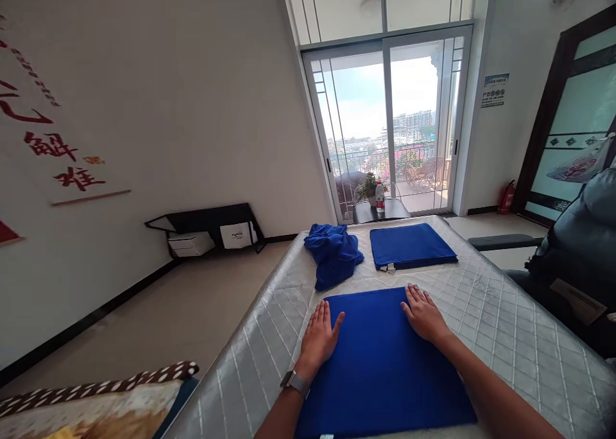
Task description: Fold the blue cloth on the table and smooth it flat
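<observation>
A flat blue fabric piece, squared at its corners, lies on the quilted mattress right in front of me. Along its left edge rests my left hand, fingers stretched out, a watch on the wrist. My right hand lies flat at its far right corner, fingers extended. Neither hand grasps anything. Beyond them, a stack of folded blue fabric with white tags at its near edge sits to the right. A crumpled blue cloth is heaped to its left.
The silver quilted mattress fills the work area. Past its far end stands a small dark table with a bottle and a potted plant. A black chair is at right, patterned bedding at lower left.
</observation>
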The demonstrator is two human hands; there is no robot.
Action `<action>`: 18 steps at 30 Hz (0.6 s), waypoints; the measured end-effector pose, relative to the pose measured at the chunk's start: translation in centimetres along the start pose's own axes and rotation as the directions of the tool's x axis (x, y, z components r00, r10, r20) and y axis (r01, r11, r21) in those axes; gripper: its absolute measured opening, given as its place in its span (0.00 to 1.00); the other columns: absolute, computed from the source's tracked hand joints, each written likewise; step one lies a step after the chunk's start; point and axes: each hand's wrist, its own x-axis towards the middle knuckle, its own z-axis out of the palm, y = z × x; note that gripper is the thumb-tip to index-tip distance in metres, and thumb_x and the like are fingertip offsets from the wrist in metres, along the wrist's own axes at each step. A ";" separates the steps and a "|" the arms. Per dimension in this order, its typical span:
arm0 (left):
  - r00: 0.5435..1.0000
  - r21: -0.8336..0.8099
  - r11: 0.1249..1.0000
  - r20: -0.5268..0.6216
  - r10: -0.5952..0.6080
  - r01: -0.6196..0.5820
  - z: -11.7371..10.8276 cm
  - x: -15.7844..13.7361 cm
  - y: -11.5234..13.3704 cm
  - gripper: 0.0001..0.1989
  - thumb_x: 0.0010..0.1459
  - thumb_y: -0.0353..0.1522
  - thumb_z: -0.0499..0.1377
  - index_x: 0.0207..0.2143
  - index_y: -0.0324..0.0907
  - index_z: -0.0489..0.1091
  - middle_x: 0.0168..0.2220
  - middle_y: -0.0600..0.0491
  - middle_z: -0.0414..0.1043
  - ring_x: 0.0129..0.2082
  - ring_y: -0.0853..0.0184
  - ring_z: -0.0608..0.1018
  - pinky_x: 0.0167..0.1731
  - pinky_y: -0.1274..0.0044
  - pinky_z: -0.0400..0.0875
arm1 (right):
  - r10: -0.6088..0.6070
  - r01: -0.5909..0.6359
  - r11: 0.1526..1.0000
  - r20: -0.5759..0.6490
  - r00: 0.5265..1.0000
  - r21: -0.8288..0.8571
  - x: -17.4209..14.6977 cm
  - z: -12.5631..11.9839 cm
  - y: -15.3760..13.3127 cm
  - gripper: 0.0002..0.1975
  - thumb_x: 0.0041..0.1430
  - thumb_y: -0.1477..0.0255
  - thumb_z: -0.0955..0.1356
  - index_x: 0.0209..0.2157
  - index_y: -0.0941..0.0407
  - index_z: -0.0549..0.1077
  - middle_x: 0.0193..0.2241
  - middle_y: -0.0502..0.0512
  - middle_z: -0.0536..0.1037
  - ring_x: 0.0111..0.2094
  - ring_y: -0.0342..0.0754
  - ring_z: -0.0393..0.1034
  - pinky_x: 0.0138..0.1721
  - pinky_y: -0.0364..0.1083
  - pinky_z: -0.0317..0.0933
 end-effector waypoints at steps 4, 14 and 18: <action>1.000 0.008 1.000 -0.009 0.006 -0.006 0.5 0.2 -0.4 0.45 0.66 0.57 0.34 0.69 0.29 0.51 0.70 0.37 0.49 0.70 0.53 0.56 0.67 0.62 0.52 | 0.035 -0.035 0.999 0.035 0.999 -0.008 0.5 0.6 0.2 0.37 0.69 0.56 0.49 0.70 0.65 0.49 0.71 0.60 0.46 0.72 0.50 0.34 0.69 0.54 0.32; 1.000 -0.006 1.000 0.007 -0.017 0.017 0.2 0.1 0.0 0.47 0.66 0.58 0.33 0.69 0.27 0.50 0.70 0.36 0.48 0.70 0.53 0.55 0.67 0.63 0.51 | 0.043 -0.041 0.997 0.034 0.999 -0.063 0.4 0.6 0.1 0.37 0.69 0.56 0.48 0.70 0.66 0.48 0.71 0.62 0.46 0.72 0.51 0.35 0.69 0.53 0.32; 1.000 0.002 1.000 0.001 -0.009 0.009 0.4 0.0 -0.1 0.46 0.66 0.57 0.33 0.69 0.27 0.50 0.70 0.36 0.49 0.70 0.53 0.55 0.67 0.63 0.52 | 0.052 -0.050 0.998 0.030 0.998 -0.046 0.3 0.6 0.1 0.37 0.69 0.56 0.49 0.70 0.66 0.48 0.71 0.61 0.45 0.72 0.51 0.35 0.69 0.53 0.31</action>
